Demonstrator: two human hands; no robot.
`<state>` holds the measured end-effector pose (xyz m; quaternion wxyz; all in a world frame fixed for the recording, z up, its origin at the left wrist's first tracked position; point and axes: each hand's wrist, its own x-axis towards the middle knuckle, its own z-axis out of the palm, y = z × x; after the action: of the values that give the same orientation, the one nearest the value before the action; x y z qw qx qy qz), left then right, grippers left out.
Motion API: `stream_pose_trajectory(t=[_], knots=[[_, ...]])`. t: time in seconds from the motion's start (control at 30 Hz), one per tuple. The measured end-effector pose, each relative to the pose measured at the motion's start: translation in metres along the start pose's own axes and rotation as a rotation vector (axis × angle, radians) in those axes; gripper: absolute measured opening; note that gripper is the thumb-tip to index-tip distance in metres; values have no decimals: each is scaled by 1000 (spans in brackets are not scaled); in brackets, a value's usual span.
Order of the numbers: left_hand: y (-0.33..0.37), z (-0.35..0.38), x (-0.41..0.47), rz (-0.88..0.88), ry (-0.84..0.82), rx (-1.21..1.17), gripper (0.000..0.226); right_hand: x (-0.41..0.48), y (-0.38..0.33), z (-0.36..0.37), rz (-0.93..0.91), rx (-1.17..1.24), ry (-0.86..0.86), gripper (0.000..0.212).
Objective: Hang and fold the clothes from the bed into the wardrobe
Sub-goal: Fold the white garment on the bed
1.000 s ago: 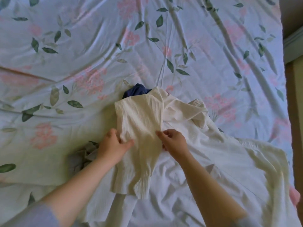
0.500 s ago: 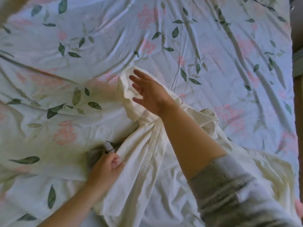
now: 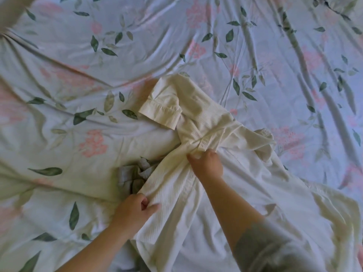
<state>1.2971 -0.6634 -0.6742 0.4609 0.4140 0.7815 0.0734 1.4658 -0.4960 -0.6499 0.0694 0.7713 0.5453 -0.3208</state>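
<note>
Where the shirt lies: the cream shirt (image 3: 196, 122) sprawls over the middle of the bed, from about 11 o'clock of the view's centre down to 6 o'clock, its right side lying on a white garment (image 3: 265, 193).
Shirt fabric: soft, matte cloth with a fine ribbed weave, and a flat stitched band running down its length; it is gathered into radiating creases at its waist.
Sleeve (image 3: 161, 110): short, flat and squarish with a stitched hem band, jutting toward 10 o'clock from the bunched middle.
Left hand (image 3: 135, 209): at 7 o'clock; its grip is closed, thumb against curled fingers, pinching the shirt's left edge.
Right hand (image 3: 206, 163): near the centre; its grip is closed, fingers curled down into a bunch of the shirt's fabric.
White garment: smoother, thinner cloth, rumpled and spread wide toward 4 o'clock.
Grey garment (image 3: 135, 173): a small crumpled heap at 12 o'clock of the left hand, touching the shirt's left edge.
Grey sleeve (image 3: 265, 242): soft knit pushed up the right forearm, at 5 o'clock.
Bed sheet (image 3: 98, 65): pale bluish cotton printed with pink blossoms and dark green leaves, drawn into long diagonal wrinkles.
Room: a blurred pale shape sits at the far 11 o'clock corner; I cannot tell what it is.
</note>
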Motion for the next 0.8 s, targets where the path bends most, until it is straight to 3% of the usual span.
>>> stream_pose_trajectory(t=[0.07, 0.17, 0.23, 0.37, 0.53, 0.6, 0.73, 0.8], knots=[[-5, 4, -1, -59, 27, -54, 39, 4, 0, 11, 64, 25, 17, 57], [-11, 10, -2, -86, 62, -29, 24, 8, 10, 11, 153, 166, 23, 27], [-11, 14, -2, -111, 66, -4, 32, 6, 22, 5, 154, 265, 58, 14], [-4, 24, -1, -149, 122, 101, 55, -10, 44, -2, 117, 407, 15, 27], [-7, 31, -2, -194, 120, 282, 78, -27, 26, 28, 68, 221, -57, 47], [-12, 29, -4, -210, 104, 235, 66, -33, 21, 40, 131, 206, -18, 42], [-24, 17, -6, -195, 106, 38, 15, -41, 33, 47, 138, 239, 43, 26], [-31, 11, -9, -188, 93, -22, 12, -45, 40, 45, 122, 211, 23, 35]])
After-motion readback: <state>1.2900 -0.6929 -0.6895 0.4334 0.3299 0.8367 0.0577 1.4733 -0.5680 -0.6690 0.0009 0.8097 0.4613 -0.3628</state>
